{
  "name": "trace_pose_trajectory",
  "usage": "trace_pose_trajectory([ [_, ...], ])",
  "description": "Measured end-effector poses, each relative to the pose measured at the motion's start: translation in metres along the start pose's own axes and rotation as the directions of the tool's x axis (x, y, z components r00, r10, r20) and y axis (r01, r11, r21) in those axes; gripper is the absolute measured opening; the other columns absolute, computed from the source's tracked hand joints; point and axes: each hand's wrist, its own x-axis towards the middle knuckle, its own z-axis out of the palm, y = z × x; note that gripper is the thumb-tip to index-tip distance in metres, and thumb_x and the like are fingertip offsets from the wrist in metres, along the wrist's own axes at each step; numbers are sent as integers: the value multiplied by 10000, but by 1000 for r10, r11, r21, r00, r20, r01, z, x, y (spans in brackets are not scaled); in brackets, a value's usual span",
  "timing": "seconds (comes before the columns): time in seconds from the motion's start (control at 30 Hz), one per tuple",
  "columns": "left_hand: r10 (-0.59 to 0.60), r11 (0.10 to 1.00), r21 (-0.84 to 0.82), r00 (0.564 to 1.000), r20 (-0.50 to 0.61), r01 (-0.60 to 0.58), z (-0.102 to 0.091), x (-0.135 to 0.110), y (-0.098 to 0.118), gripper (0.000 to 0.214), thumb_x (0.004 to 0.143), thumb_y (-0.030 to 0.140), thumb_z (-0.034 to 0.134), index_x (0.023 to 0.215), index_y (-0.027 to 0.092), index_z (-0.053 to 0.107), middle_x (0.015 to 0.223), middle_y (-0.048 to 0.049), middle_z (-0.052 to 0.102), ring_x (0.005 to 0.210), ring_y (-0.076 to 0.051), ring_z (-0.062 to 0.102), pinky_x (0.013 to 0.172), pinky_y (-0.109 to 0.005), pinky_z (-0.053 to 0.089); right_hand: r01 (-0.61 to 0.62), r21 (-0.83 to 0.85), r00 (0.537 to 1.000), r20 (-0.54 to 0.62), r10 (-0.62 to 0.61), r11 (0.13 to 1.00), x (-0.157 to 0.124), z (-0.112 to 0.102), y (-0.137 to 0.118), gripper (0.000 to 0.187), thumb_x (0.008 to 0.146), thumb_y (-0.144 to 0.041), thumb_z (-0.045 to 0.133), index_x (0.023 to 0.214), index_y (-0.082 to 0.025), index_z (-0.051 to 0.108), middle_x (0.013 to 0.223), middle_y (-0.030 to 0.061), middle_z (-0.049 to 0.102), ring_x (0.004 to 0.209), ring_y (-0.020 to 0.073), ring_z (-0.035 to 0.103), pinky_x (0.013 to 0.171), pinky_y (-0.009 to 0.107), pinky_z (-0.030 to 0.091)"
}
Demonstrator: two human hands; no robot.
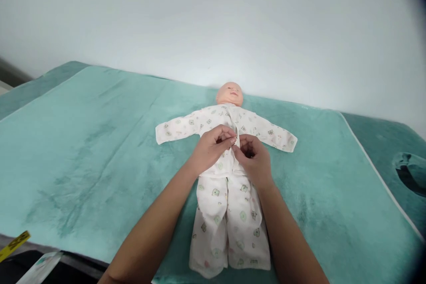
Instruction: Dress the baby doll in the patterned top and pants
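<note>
A baby doll (229, 93) lies on its back on a teal towel (100, 142), arms spread, dressed in a white printed shirt (186, 126) and matching trousers (229, 226). My left hand (211, 148) and my right hand (254, 159) meet over the middle of the doll's chest. Both are closed in a pinch on the front edges of the shirt, fingertips almost touching. The fastening between my fingers is too small to make out.
The towel covers a teal padded table whose face hole (411, 173) shows at the right. A white wall stands behind. At the lower left lie a yellow strip (13, 244) and a pale packet (40, 268) below the table's edge.
</note>
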Motion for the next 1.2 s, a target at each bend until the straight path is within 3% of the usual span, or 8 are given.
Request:
trace_pose_trajectory([
  [0.23, 6, 999, 43, 999, -32, -5, 2, 1, -5, 132, 901, 314, 616, 970, 202, 618, 791, 10, 609, 740, -118, 569, 671, -249, 443, 89, -240, 996, 26, -85, 967, -3, 0, 0, 285, 862, -301, 616, 1136, -222, 615, 679, -57, 519, 575, 93, 449, 610, 245, 415],
  [0.4, 9, 1000, 18, 995, -100, -7, 4, 3, -4, 132, 874, 302, 647, 924, 188, 604, 764, 13, 600, 715, -111, 560, 645, -238, 434, 60, -195, 997, 68, -48, 979, -1, -3, 1, 295, 862, -311, 629, 1148, -238, 623, 682, -56, 521, 580, 100, 452, 598, 242, 406],
  [0.53, 21, 997, 77, 997, -76, -15, 3, 2, -3, 116, 892, 307, 619, 930, 199, 601, 774, 17, 608, 718, -111, 552, 657, -246, 432, 49, -134, 995, 92, -37, 990, 1, -4, 2, 329, 854, -319, 644, 1170, -235, 605, 672, -64, 496, 574, 98, 441, 580, 238, 389],
  [0.73, -6, 987, 158, 1000, -30, 10, 7, -1, -3, 178, 832, 287, 677, 964, 227, 574, 806, 21, 616, 771, -134, 591, 698, -265, 454, 31, -299, 990, 141, 12, 954, 0, -5, -3, 455, 839, -278, 594, 1293, -258, 578, 648, -61, 532, 574, 114, 486, 609, 252, 404],
  [1.07, -20, 992, -120, 999, 27, 23, -4, 2, -1, 210, 773, 228, 710, 949, 188, 603, 850, -8, 606, 802, -122, 573, 718, -250, 466, 22, -134, 989, 150, -2, 991, -1, -2, 4, 549, 833, -325, 659, 1355, -270, 499, 685, -77, 518, 582, 100, 454, 627, 246, 415],
  [1.2, -21, 991, -128, 1000, 19, 24, -4, 2, -3, 178, 779, 228, 697, 919, 184, 596, 843, -8, 610, 785, -118, 570, 690, -245, 457, 16, -67, 986, 170, -5, 998, -1, -5, 3, 556, 839, -322, 660, 1367, -272, 494, 687, -77, 508, 582, 99, 450, 611, 244, 414],
])
